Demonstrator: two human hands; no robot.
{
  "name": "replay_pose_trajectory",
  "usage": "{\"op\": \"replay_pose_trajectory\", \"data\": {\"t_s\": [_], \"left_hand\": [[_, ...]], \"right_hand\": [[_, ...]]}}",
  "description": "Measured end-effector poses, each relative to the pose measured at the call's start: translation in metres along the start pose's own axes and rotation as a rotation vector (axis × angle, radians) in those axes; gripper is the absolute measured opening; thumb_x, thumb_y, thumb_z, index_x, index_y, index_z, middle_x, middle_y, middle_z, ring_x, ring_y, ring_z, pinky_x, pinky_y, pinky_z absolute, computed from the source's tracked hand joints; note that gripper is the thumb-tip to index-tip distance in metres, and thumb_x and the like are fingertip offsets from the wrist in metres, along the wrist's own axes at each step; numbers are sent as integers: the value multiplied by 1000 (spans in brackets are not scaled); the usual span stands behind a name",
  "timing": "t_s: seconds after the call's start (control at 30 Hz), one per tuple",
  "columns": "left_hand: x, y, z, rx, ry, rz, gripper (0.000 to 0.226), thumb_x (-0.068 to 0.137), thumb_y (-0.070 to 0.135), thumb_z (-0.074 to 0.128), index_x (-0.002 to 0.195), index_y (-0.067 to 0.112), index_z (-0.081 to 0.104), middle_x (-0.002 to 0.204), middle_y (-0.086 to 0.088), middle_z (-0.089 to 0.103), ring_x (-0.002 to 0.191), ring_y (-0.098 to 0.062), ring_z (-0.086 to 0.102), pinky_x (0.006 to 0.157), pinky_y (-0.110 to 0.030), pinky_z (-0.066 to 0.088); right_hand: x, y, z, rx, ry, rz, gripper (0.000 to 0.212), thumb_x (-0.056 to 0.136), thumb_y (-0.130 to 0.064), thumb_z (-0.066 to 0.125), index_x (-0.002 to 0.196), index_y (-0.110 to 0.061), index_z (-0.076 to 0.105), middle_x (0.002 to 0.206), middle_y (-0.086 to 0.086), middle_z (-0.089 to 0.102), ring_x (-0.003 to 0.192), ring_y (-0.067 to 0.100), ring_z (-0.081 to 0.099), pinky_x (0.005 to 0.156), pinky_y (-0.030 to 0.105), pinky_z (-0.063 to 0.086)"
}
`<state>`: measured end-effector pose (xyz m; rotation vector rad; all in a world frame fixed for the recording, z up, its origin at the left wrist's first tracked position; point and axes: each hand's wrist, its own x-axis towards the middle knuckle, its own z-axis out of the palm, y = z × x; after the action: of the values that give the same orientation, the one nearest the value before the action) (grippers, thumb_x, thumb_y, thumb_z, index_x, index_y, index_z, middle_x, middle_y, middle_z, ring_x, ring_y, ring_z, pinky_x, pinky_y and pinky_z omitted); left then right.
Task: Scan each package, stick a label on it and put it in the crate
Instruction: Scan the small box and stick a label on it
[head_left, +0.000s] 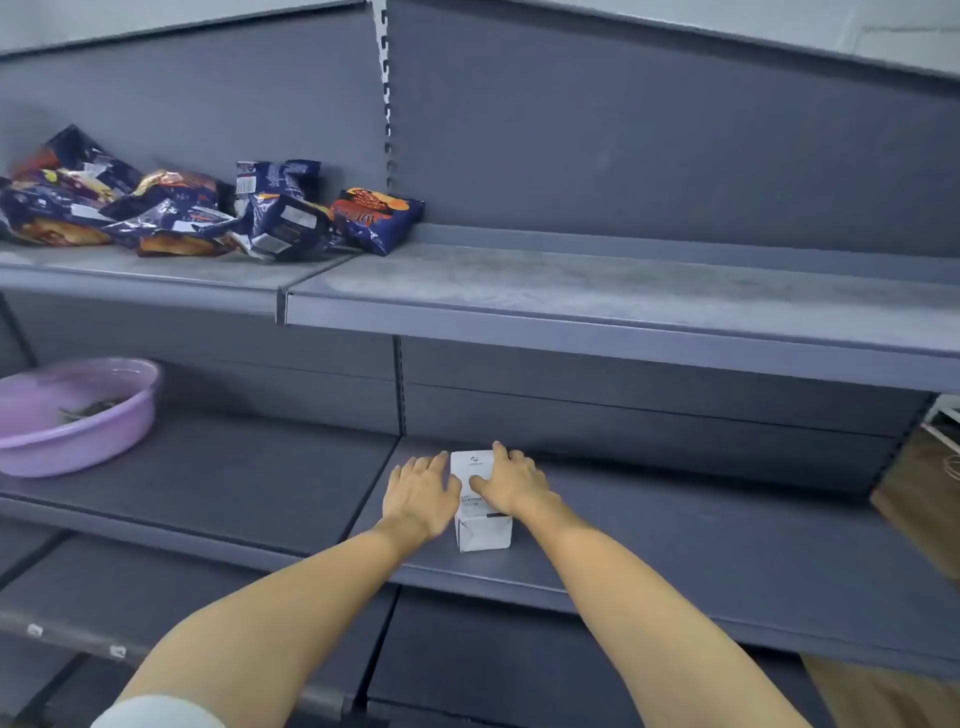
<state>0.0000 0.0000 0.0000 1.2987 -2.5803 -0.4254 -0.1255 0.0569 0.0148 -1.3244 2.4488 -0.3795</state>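
Note:
A small white box with dark print lies on the middle grey shelf, its long side pointing away from me. My left hand lies flat against the box's left side, fingers straight. My right hand rests over the box's top and right side, thumb across the top face. Several dark blue snack bags lie in a heap on the upper shelf at the left. No crate, scanner or labels are in view.
A lilac plastic basin sits on the middle shelf at far left, with some dark bits inside. A brown cardboard box stands at the right edge. A lower shelf runs below my arms.

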Motion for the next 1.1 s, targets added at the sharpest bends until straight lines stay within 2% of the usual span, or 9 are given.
{"op": "replay_pose_trajectory", "data": {"t_s": [0.2, 0.4, 0.47, 0.53, 0.7, 0.8, 0.93, 1.1], "left_hand": [[7, -13, 33, 54, -16, -96, 53, 100, 30, 32, 150, 13, 26, 149, -7, 39, 140, -21, 28, 117, -33, 15], [-3, -36, 58, 88, 19, -212, 52, 100, 31, 34, 148, 12, 30, 148, -9, 41, 140, -24, 28, 116, -35, 15], [-13, -44, 65, 72, 60, -259, 51, 99, 30, 35, 146, 11, 33, 146, -9, 43, 138, -24, 31, 115, -35, 16], [-26, -53, 70, 56, 106, -319, 50, 99, 29, 36, 145, 11, 35, 145, -8, 44, 138, -26, 31, 116, -36, 15], [-63, -88, 66, 53, 213, -487, 48, 98, 28, 38, 142, 10, 40, 143, -7, 46, 136, -26, 34, 115, -37, 18], [-94, -112, 56, 65, 268, -606, 48, 98, 28, 39, 142, 9, 41, 143, -8, 46, 135, -27, 34, 115, -38, 18], [-150, -146, 47, 77, 314, -815, 49, 98, 29, 38, 144, 11, 38, 144, -8, 45, 135, -27, 34, 114, -37, 19], [-235, -171, 47, 89, 365, -1094, 45, 97, 26, 40, 139, 9, 45, 136, -13, 52, 126, -30, 44, 105, -37, 27]], "right_hand": [[30, 8, 35, 65, -104, 97, 83, 92, -53, 48, 153, -15, 5, 150, 16, 23, 138, 32, 25, 110, 42, 29], [45, 6, 66, 140, -60, 181, 97, 84, -63, 54, 151, -9, 9, 143, 17, 30, 130, 32, 35, 99, 39, 36], [46, 6, 75, 107, -11, 173, 99, 80, -59, 61, 148, -7, 12, 139, 17, 32, 122, 32, 40, 96, 39, 40], [49, 1, 77, 138, 41, 152, 92, 77, -51, 66, 143, -7, 20, 134, 17, 37, 116, 34, 44, 94, 39, 42], [46, -59, 77, 242, 60, -109, 90, 75, -45, 66, 144, -9, 21, 130, 15, 38, 114, 37, 46, 91, 41, 43], [28, -107, 93, 293, -26, -296, 85, 74, -42, 68, 140, -8, 26, 129, 15, 40, 114, 36, 47, 85, 38, 42], [-17, -159, 127, 267, -148, -527, 84, 73, -44, 68, 138, -9, 28, 127, 16, 43, 116, 36, 46, 92, 44, 45], [-79, -197, 182, 189, -349, -750, 87, 74, -44, 69, 140, -9, 25, 127, 15, 42, 114, 36, 48, 91, 41, 44]]}}
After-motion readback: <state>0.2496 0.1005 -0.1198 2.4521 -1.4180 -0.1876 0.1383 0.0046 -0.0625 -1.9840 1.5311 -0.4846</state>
